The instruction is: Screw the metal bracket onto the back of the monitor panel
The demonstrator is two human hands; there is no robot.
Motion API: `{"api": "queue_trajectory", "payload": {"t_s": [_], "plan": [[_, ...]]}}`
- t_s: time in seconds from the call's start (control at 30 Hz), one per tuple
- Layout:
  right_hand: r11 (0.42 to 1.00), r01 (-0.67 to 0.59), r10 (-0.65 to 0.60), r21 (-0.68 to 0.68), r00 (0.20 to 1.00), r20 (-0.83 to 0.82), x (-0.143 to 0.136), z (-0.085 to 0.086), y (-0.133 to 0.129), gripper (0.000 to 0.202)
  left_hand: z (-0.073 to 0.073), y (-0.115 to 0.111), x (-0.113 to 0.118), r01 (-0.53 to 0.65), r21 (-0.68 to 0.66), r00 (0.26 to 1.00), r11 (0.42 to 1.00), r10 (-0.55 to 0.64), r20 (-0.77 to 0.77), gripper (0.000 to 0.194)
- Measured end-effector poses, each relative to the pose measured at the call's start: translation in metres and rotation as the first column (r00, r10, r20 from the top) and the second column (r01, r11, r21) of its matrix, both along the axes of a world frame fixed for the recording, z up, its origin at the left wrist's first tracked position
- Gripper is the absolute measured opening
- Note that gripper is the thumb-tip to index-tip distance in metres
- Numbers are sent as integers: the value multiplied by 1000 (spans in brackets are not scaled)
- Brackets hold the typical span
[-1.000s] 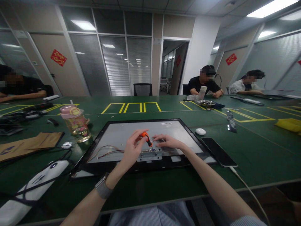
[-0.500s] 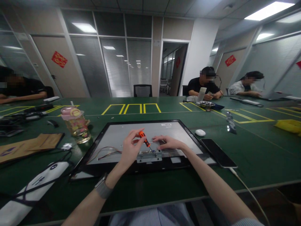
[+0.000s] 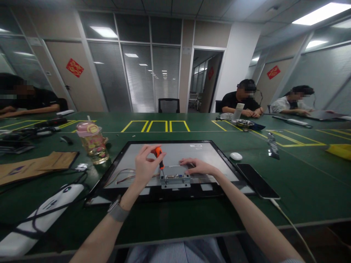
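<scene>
My left hand [image 3: 146,162] is closed around the orange and black handle of a screwdriver [image 3: 159,153]. The screwdriver's shaft points down to the left end of a metal bracket [image 3: 175,185] with sockets along its face; whether the tip touches a screw I cannot tell. Fingers loosely spread, my right hand [image 3: 200,166] lies over the right end of the bracket, with its fingertips partly hidden behind it. Both hands are above a flat display panel [image 3: 131,153] lying face down, grey-backed with a black frame. Thin wires [image 3: 122,174] run to the left of the bracket.
A phone [image 3: 256,180] with a cable and a white earbud case [image 3: 236,156] lie at the right. To the left stand a pink-lidded drink cup [image 3: 93,146], a brown paper bag [image 3: 57,162] and a white power strip [image 3: 46,215]. Several people sit around the green table [image 3: 197,215].
My left hand has moved the screwdriver leftwards, from the right part of the bracket to its left end, and holds it more upright. My right hand has barely moved.
</scene>
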State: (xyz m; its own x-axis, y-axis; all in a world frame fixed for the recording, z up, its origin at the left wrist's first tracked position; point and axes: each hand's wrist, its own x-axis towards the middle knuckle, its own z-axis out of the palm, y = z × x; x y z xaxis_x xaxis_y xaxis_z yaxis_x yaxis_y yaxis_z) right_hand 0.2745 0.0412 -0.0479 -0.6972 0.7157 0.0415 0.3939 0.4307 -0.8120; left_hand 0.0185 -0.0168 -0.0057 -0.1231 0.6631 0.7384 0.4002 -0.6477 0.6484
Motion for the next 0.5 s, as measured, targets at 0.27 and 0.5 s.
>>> {"api": "queue_trajectory", "payload": {"t_s": [0.27,0.5], "plan": [[1000,11,-11,1,1000,2,-1,1,-1,56,-3,0,2,-15,8,999,1000,16,-31,26],[1000,14,-14,12,1000,0,-2,-1,-1,59,-4,-2,5,51,-47,998,998,-53,-41,27]]}}
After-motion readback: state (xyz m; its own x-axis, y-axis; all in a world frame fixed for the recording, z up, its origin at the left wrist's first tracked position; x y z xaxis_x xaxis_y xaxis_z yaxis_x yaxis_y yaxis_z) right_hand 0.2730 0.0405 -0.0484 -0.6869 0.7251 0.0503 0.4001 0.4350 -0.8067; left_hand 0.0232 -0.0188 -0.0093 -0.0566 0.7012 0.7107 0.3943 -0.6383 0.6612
